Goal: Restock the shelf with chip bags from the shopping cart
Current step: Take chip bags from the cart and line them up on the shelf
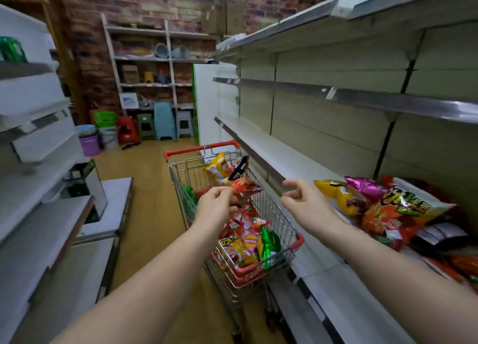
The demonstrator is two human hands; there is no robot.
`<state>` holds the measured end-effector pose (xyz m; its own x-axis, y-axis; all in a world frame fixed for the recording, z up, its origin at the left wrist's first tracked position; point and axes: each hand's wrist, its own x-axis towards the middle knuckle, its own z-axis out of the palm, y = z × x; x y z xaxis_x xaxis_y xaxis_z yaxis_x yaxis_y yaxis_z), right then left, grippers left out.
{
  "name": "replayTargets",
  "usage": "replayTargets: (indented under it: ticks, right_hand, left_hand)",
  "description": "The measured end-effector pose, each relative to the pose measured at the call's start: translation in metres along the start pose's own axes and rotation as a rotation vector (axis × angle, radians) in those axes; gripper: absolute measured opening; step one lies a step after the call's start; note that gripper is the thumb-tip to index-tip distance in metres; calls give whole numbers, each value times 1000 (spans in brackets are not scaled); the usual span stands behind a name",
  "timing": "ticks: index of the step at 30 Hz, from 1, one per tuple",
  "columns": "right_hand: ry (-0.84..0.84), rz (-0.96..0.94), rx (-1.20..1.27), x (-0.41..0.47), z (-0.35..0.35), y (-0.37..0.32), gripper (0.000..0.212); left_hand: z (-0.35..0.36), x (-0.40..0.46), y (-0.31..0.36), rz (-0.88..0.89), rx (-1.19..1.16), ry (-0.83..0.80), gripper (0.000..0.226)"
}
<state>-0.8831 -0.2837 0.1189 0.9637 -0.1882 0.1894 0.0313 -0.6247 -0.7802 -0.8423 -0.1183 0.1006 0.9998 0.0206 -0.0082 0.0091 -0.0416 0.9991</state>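
Shelving [297, 160] of pale metal runs along the far side of the right hand [306, 204], its tiers mostly bare. On the tier level with that hand, just beyond its fingers, lie several chip bags: a large white and orange bag [403, 209] on its side, a yellow bag [336, 193] nearest the hand, and a purple bag [367, 186] resting on top between them. A wire shopping cart [271, 209] with red trim stands between and below the two hands, right beside the shelving, and holds a heap of chip bags [248, 243] in red, pink, yellow and green. The left hand [217, 205] is raised over the cart, its fingers and thumb pinching the top edge of a red chip bag [244, 187] that hangs just above the heap. The right hand holds nothing; its fingers are loosely curled and apart, close to the shelf's front edge. Both forearms are bare.
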Motion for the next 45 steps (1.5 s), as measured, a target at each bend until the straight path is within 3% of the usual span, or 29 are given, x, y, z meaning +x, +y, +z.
replayTargets:
  ticks: [14,22,32,39,45]
  right_hand:
    - [-248,280,128,184,129,142,38]
    - [-382,578,106,216,195,220,37]
    - [-166,875,44,260,224,294,46]
    - [-234,876,-59,270,243,326,55]
    - [-351,754,-212,280,257,349,78]
  left_hand:
    - [33,177,-116,-309,119,14,23]
    - [43,239,-184,-562,120,-40,18]
    - [90,317,-254,-726,236,-350,21]
    - [130,345,-289,-773,340,-462,21]
    - [157,360,-308,-824,302,-475,38]
